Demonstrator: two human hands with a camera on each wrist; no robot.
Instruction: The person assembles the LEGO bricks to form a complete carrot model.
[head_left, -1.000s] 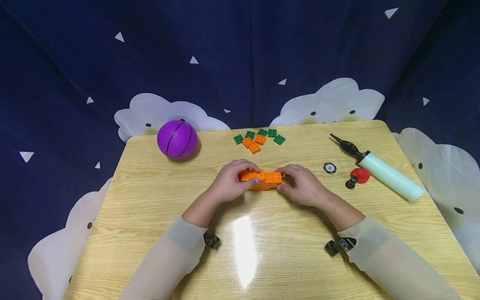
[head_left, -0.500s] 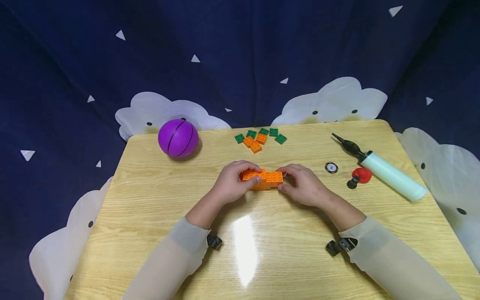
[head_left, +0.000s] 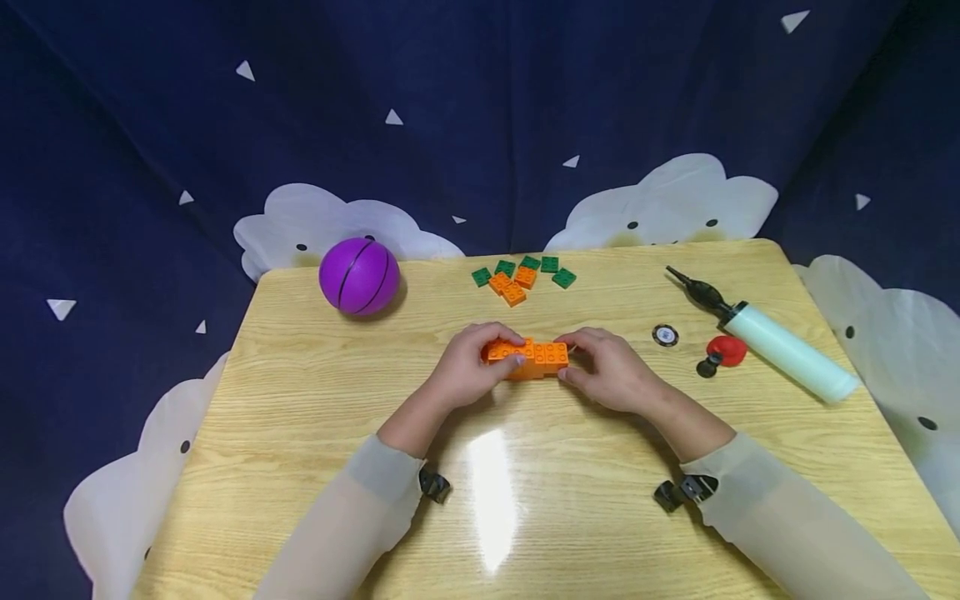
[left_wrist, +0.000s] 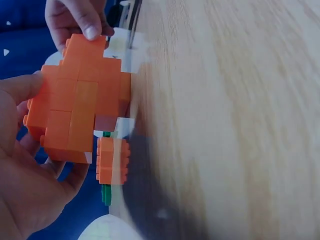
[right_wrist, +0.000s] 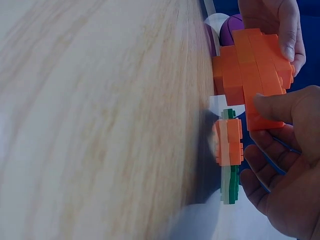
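A stepped block of joined orange toy bricks (head_left: pixel 551 357) sits between both hands at the middle of the table. My left hand (head_left: pixel 468 367) grips its left part, thumb on the near side and fingers on the far side. At the other end my right hand (head_left: pixel 611 373) pinches the block between thumb and fingers. Smooth brick sides show in the left wrist view, where the block (left_wrist: pixel 75 95) widens in the middle and has a lower step close to the tabletop. From the right wrist view, the right thumb presses the flat side of the block (right_wrist: pixel 252 70).
Behind the hands lie loose orange bricks (head_left: pixel 513 293) and several green bricks (head_left: pixel 564 277). A purple ball (head_left: pixel 358 277) stands at the back left. To the right are a round chip (head_left: pixel 665 335), a red item with a black part (head_left: pixel 726 351) and a hand pump (head_left: pixel 791 352).
The head view has shifted slightly, so the scene sits a little further right. Both hands keep the same hold on the orange brick block, with no clear movement of their own.
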